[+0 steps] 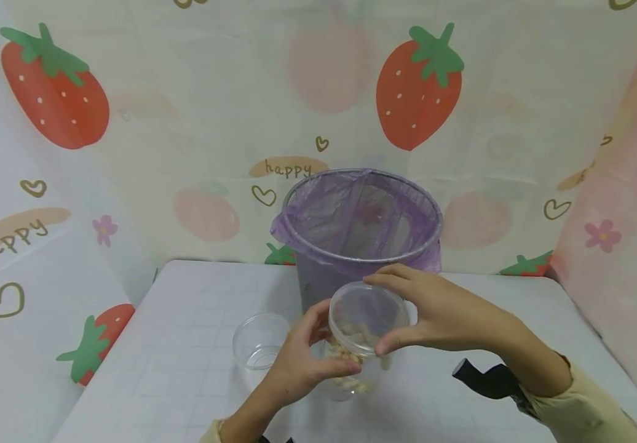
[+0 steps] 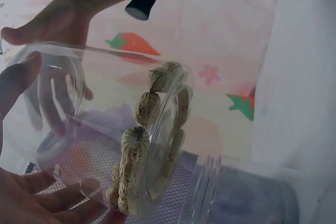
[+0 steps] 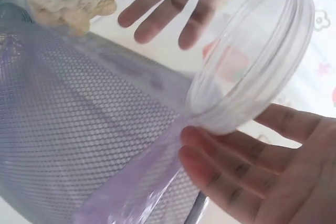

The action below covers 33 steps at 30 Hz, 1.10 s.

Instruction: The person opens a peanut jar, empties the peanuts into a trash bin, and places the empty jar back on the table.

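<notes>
A clear plastic jar with several unshelled peanuts at its bottom is held over the table. My left hand grips it from the left side, thumb in front. At the jar's mouth, a clear round lid is held between the fingers and thumb of my right hand. The right wrist view shows this lid edge-on, with fingertips along its lower rim. Whether the lid sits on the jar or just off it, I cannot tell.
Behind the hands stands a mesh bin lined with a purple bag. A second clear plastic tub rests on the white table, left of the jar. Strawberry-printed cloth hangs at the back and sides.
</notes>
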### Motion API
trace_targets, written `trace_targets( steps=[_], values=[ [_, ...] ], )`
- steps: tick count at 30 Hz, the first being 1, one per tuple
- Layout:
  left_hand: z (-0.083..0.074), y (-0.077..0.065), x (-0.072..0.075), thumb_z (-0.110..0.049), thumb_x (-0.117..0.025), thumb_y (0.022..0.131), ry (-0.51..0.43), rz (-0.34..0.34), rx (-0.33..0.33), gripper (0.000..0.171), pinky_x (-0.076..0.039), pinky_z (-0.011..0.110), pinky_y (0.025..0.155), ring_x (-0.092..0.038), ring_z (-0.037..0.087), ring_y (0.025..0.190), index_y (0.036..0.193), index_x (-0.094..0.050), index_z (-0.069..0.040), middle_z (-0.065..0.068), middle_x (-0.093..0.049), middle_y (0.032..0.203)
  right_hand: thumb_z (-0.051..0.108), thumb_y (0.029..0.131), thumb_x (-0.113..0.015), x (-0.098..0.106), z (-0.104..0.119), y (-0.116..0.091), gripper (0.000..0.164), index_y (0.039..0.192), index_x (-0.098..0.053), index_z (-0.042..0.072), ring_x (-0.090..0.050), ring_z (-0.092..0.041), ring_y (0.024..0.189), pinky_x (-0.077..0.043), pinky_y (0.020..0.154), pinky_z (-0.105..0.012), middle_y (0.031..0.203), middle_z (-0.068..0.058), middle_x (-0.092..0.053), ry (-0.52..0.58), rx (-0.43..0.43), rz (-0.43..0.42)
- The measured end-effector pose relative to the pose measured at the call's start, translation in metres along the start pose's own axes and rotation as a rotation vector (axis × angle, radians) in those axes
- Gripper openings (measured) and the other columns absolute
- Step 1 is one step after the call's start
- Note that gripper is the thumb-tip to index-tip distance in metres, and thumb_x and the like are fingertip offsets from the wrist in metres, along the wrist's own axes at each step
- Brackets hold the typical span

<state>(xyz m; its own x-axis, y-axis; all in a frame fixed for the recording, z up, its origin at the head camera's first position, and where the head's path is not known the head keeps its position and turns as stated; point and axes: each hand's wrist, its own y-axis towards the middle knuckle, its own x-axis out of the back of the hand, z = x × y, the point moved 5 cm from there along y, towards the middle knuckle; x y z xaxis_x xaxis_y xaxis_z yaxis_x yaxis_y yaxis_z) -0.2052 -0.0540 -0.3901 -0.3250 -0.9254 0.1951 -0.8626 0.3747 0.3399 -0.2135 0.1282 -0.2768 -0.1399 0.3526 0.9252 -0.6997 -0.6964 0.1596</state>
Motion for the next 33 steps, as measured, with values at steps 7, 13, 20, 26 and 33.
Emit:
trace_targets(
  steps=[7, 13, 20, 26, 33],
  values=[
    [0.0, 0.0, -0.007, -0.028, -0.086, 0.074, 0.0, -0.024, 0.065, 0.085, -0.043, 0.033, 0.106, -0.05, 0.017, 0.126, 0.144, -0.038, -0.021, -0.005, -0.053, 0.138, 0.074, 0.075, -0.062, -0.006, 0.013, 0.009, 0.089, 0.138, -0.054, 0.012, -0.06, -0.024, 0.118, -0.052, 0.096, -0.046, 0.133, -0.003, -0.057, -0.151, -0.006, 0.053],
    [0.002, -0.001, -0.008, -0.03, -0.086, 0.073, 0.03, -0.041, 0.064, 0.087, -0.045, 0.03, 0.105, -0.051, 0.017, 0.126, 0.145, -0.038, -0.019, -0.005, -0.054, 0.137, 0.074, 0.075, -0.063, -0.006, 0.02, 0.012, 0.089, 0.137, -0.054, 0.01, -0.059, -0.03, 0.119, -0.051, 0.097, -0.05, 0.132, -0.009, -0.058, -0.193, 0.001, 0.076],
    [0.0, -0.002, -0.008, -0.033, -0.087, 0.071, 0.074, -0.042, 0.05, 0.089, -0.046, 0.033, 0.103, -0.052, 0.015, 0.122, 0.145, -0.039, -0.025, -0.008, -0.055, 0.134, 0.059, 0.075, -0.075, -0.006, 0.026, 0.013, 0.076, 0.132, -0.057, 0.012, -0.062, -0.027, 0.113, -0.053, 0.093, -0.047, 0.127, -0.007, -0.061, -0.207, 0.008, 0.058],
    [-0.002, -0.001, -0.008, -0.038, -0.087, 0.071, 0.095, -0.02, 0.05, 0.089, -0.046, 0.035, 0.104, -0.053, 0.015, 0.121, 0.145, -0.039, -0.029, -0.009, -0.052, 0.137, 0.055, 0.074, -0.077, -0.006, 0.028, 0.014, 0.072, 0.129, -0.06, 0.013, -0.063, -0.022, 0.108, -0.055, 0.088, -0.043, 0.122, -0.004, -0.063, -0.227, 0.026, 0.019],
    [-0.003, 0.001, -0.007, -0.039, -0.086, 0.071, 0.089, -0.013, 0.015, 0.09, -0.044, 0.044, 0.105, -0.058, 0.018, 0.118, 0.145, -0.037, -0.025, -0.006, -0.057, 0.136, 0.054, 0.072, -0.078, -0.005, 0.028, 0.014, 0.071, 0.129, -0.06, 0.013, -0.062, -0.024, 0.111, -0.055, 0.088, -0.044, 0.124, -0.004, -0.062, -0.22, 0.053, 0.009]
  ],
)
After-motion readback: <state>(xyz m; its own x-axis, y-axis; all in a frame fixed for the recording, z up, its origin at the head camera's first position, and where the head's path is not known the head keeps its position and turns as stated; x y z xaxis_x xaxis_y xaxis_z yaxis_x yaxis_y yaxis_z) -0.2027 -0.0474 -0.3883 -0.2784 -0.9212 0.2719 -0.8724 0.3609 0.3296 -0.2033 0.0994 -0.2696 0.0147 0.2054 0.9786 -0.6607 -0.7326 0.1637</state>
